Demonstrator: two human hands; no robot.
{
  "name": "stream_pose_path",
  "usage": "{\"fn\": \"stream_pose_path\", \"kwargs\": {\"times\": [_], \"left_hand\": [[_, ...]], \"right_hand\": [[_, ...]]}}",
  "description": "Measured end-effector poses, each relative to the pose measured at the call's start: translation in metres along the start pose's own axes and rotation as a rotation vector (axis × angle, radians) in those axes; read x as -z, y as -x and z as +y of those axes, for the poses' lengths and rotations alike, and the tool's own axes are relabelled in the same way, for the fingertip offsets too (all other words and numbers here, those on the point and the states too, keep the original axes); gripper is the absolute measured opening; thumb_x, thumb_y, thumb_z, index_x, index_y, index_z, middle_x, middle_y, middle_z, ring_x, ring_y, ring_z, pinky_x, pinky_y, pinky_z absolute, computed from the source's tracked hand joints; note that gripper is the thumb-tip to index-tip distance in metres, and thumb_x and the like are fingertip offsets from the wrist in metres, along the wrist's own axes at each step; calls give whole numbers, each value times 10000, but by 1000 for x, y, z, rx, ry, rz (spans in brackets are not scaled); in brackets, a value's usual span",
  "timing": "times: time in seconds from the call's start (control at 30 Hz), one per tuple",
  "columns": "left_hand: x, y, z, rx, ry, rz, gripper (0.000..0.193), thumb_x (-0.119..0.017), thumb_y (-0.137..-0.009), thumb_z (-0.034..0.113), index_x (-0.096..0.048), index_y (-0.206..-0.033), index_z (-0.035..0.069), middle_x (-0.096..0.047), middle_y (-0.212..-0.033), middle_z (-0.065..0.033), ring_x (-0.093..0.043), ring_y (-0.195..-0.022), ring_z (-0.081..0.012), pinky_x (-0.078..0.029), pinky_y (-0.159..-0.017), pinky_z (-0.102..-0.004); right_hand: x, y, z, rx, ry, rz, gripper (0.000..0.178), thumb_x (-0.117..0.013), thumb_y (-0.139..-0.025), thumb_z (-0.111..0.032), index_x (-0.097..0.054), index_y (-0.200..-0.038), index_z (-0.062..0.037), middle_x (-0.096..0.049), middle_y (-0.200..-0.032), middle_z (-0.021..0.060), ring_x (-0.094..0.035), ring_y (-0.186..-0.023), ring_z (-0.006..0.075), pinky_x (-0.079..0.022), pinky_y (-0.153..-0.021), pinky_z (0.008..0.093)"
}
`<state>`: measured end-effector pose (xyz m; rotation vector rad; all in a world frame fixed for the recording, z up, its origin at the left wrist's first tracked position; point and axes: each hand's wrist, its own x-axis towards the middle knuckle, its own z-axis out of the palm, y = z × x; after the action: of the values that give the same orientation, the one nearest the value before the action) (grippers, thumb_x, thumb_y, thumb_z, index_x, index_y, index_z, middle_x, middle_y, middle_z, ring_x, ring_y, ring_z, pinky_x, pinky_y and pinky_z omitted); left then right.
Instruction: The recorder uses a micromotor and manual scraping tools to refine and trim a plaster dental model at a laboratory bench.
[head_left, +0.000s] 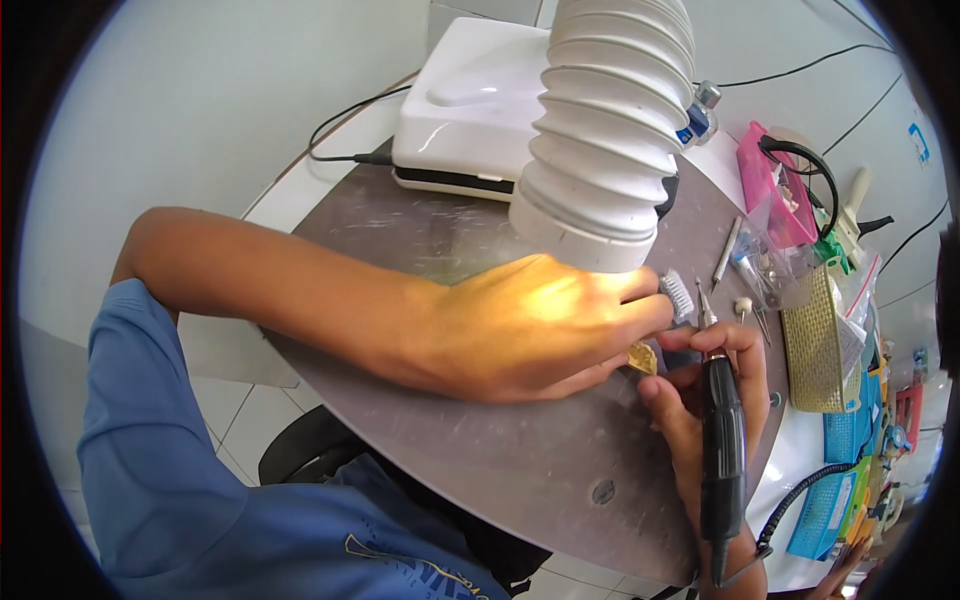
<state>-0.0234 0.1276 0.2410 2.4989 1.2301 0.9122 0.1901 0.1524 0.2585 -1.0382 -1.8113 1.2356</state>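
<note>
- Fingers of the left hand (530, 325) are closed in a pinch on a small yellow piece (642, 357), held just above the round grey table (480, 460).
- The yellow piece is seen as a small, glossy, angular lump, translucent amber; its long axis cannot be told.
- The right hand (700, 400) is wrapped shut around a black rotary tool (723, 440), a smooth slim cylinder.
- The tool's long axis is set nearly straight away from the person, its thin metal tip (701, 298) pointed forward, just beside the yellow piece.
- A ribbed white hose (610, 130) is hung over the hands, its mouth close above the left knuckles.
- A small white-bristled brush (678, 294) is seen at the left fingertips.
</note>
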Motion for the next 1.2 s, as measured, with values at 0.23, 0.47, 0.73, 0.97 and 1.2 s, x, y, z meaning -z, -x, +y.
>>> {"fn": "stream_pose_path", "kwargs": {"times": [0.23, 0.47, 0.73, 0.97, 1.2], "left_hand": [[1, 3, -15, 44, 253, 79, 204, -768, -819, 126, -644, -976, 89, -601, -927, -39, -601, -780, -242, -467, -694, -356], [0, -1, -17, 12, 151, 85, 207, -769, -788, 43, -624, -932, 78, -622, -948, -31, -610, -749, -198, -475, -638, -326], [3, -2, -16, 40, 284, 41, 201, -762, -795, 25, -620, -934, 57, -629, -946, -39, -620, -775, -190, -487, -657, -312], [4, -2, -15, 98, 348, 7, 175, -751, -828, 58, -624, -948, 66, -638, -932, -30, -619, -834, -213, -488, -714, -334], [4, -5, -13, -24, 253, 177, 205, -741, -849, 74, -662, -1038, 64, -646, -949, -20, -619, -850, -220, -482, -726, -335]], "right_hand": [[-1, -4, 9, -4, -52, -36, 448, -806, -771, 44, -500, -1088, -28, -686, -1084, 160, -652, -760, 81, -542, -676, 217], [1, 0, 9, -11, 33, -76, 440, -781, -824, 19, -453, -1111, -34, -670, -1067, 160, -673, -837, 106, -541, -734, 212], [1, 4, 14, 108, 98, -89, 445, -794, -824, -8, -460, -1118, -21, -672, -1037, 167, -697, -864, 151, -568, -754, 239], [1, 4, 11, 168, 169, -92, 404, -767, -834, 15, -466, -1102, -16, -677, -1015, 161, -694, -881, 145, -574, -769, 243], [7, -1, 15, 315, 350, -9, 341, -739, -824, 33, -503, -1061, -32, -672, -962, 114, -654, -822, 125, -519, -746, 245]]}}
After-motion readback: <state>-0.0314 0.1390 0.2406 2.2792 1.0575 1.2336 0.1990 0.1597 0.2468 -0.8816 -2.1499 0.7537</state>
